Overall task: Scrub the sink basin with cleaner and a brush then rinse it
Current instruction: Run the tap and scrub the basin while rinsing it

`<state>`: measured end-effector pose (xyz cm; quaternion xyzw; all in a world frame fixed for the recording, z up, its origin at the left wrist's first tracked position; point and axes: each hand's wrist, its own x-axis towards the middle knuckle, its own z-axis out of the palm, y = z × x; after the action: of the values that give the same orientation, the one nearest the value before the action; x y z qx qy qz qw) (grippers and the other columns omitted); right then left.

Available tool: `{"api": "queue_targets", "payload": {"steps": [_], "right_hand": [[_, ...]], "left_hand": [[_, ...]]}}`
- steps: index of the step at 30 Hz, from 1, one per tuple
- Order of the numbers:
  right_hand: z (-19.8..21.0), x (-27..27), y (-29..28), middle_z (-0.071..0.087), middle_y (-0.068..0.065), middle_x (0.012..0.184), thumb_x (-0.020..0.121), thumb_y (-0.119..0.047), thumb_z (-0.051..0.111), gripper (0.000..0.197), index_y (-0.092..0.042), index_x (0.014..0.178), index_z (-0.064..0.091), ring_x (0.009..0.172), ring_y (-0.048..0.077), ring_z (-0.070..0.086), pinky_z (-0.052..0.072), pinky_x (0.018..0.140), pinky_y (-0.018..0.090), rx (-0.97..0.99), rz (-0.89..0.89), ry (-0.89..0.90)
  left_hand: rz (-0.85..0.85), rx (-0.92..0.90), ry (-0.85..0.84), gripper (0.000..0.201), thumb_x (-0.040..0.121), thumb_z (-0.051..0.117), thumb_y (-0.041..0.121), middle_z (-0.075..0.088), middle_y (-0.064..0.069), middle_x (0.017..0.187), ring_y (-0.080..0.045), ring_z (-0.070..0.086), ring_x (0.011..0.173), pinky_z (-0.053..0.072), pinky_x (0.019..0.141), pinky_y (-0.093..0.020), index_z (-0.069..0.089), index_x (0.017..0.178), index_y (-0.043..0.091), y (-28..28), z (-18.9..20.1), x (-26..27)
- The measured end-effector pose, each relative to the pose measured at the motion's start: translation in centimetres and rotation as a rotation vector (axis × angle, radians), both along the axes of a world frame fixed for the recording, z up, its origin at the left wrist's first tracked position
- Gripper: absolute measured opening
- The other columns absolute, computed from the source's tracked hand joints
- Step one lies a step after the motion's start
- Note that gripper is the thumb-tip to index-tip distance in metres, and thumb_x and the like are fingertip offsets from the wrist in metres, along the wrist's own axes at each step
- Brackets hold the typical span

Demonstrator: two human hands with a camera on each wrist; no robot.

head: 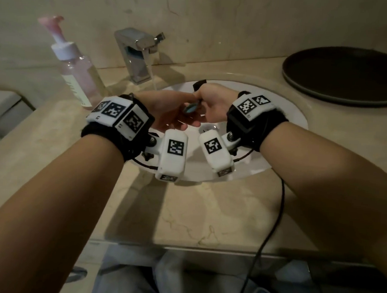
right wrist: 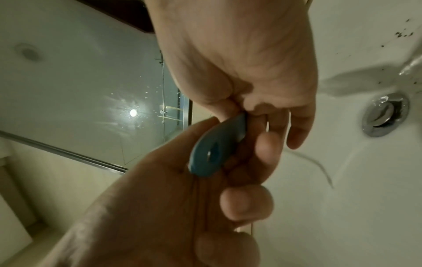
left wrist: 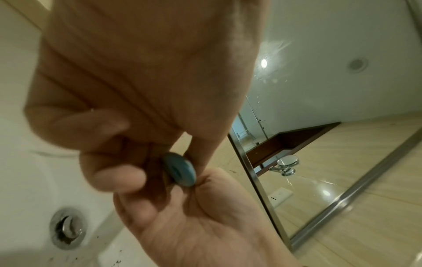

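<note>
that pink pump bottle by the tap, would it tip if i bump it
Probably. The bottle is tall and narrow, with a long pump on top. It looks less than half full, so likely light. It stands near the counter edge beside the wet sink, so it may slide.

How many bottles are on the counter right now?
1: a clear pump bottle of pink liquid stands on the counter left of the faucet. Others may sit outside the view.

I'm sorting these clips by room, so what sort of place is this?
Most likely a bathroom, perhaps a hotel's. A white oval sink basin is set in a beige marble counter under a running chrome tap, a pink pump bottle stands beside it, and a framed wall mirror hangs above.
</note>
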<state>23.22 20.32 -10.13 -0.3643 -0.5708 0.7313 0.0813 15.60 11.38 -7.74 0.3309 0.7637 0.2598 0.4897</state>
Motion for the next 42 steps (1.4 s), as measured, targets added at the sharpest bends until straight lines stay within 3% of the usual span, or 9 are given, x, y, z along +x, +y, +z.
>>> {"api": "queue_targets", "payload": {"steps": [7,11,14,18,22,25,27,32,42], "right_hand": [[-0.1,2.4,1.8,0.061,-0.002,0.077,0.094,-0.025,0.044,0.017,-0.015,0.084,0.052,0.077,0.014,0.056,0.041,0.083,0.029,0.231,0.112,-0.199],[-0.4,5.0,4.5,0.069,-0.007,0.064,0.099,-0.027,0.034,0.028,-0.019,0.075,0.048,0.074,0.012,0.058,0.043,0.075,0.029,0.246,-0.065,-0.223],[-0.7,6.9,6.3,0.065,-0.007,0.072,0.097,-0.023,0.036,0.026,-0.02,0.074,0.049,0.071,0.01,0.054,0.042,0.075,0.028,0.209,-0.186,-0.197],[-1.0,8.6,7.9,0.059,-0.009,0.071,0.094,-0.021,0.042,0.02,-0.022,0.076,0.051,0.06,0.006,0.048,0.035,0.054,0.021,0.224,-0.266,-0.234],[-1.8,9.6,9.1,0.057,-0.008,0.068,0.094,-0.022,0.043,0.02,-0.022,0.076,0.052,0.054,0.004,0.044,0.032,0.044,0.017,0.208,-0.297,-0.246],[-2.3,10.1,9.9,0.057,-0.009,0.066,0.093,-0.022,0.046,0.017,-0.022,0.078,0.054,0.051,0.005,0.043,0.032,0.047,0.019,0.162,-0.335,-0.224],[-2.3,10.5,10.4,0.058,-0.008,0.066,0.092,-0.022,0.048,0.014,-0.021,0.081,0.056,0.052,0.006,0.043,0.032,0.05,0.019,0.122,-0.369,-0.171],[-2.6,10.9,11.4,0.054,-0.008,0.057,0.093,-0.021,0.046,0.018,-0.021,0.078,0.056,0.049,0.005,0.04,0.03,0.048,0.017,0.067,-0.468,-0.063],[-3.2,8.8,11.5,0.05,-0.008,0.06,0.091,-0.023,0.049,0.02,-0.024,0.072,0.051,0.027,0.002,0.035,0.025,0.035,0.004,0.198,-0.413,-0.277]], "left_hand": [[0.063,0.058,0.011,0.028,0.099,0.037,0.026,0.048,0.01,0.045,-0.001,0.03,0.029,0.015,0.03,-0.011,0.045,0.074,0.019,1.8,-0.7,0.4],[0.179,0.095,0.067,0.027,0.098,0.035,0.02,0.048,0.008,0.041,-0.002,0.029,0.027,0.016,0.031,-0.01,0.045,0.074,0.015,2.6,-0.8,0.2],[0.23,0.097,0.154,0.021,0.098,0.034,0.012,0.053,0.006,0.058,-0.003,0.032,0.034,0.018,0.033,-0.012,0.047,0.081,0.011,3.3,-1.2,0.1],[0.233,0.086,0.376,0.022,0.099,0.036,0.011,0.05,0.003,0.068,-0.008,0.033,0.05,0.023,0.034,-0.01,0.049,0.082,0.009,4.6,-2.8,-0.6],[0.038,-0.022,0.662,0.025,0.099,0.042,0.011,0.053,-0.011,0.087,-0.023,0.042,0.061,0.036,0.056,-0.028,0.06,0.112,-0.001,5.5,-4.0,-1.5],[-0.069,-0.09,0.768,0.036,0.101,0.036,0.011,0.053,-0.025,0.117,-0.038,0.051,0.097,0.044,0.083,-0.042,0.05,0.131,-0.003,6.2,-4.8,-1.5],[-0.141,-0.1,0.809,0.037,0.102,0.032,0.013,0.051,-0.025,0.13,-0.037,0.05,0.099,0.044,0.095,-0.042,0.047,0.134,0.0,6.8,-5.6,-1.6],[-0.287,-0.084,0.843,0.042,0.102,0.033,0.034,0.053,-0.021,0.128,-0.035,0.051,0.115,0.04,0.092,-0.036,0.045,0.132,0.007,8.8,-8.1,-2.4],[-0.459,-0.096,0.85,0.035,0.099,0.039,0.033,0.052,-0.013,0.105,-0.027,0.046,0.093,0.033,0.077,-0.031,0.054,0.119,0.008,12.7,-12.0,-2.3]]}}
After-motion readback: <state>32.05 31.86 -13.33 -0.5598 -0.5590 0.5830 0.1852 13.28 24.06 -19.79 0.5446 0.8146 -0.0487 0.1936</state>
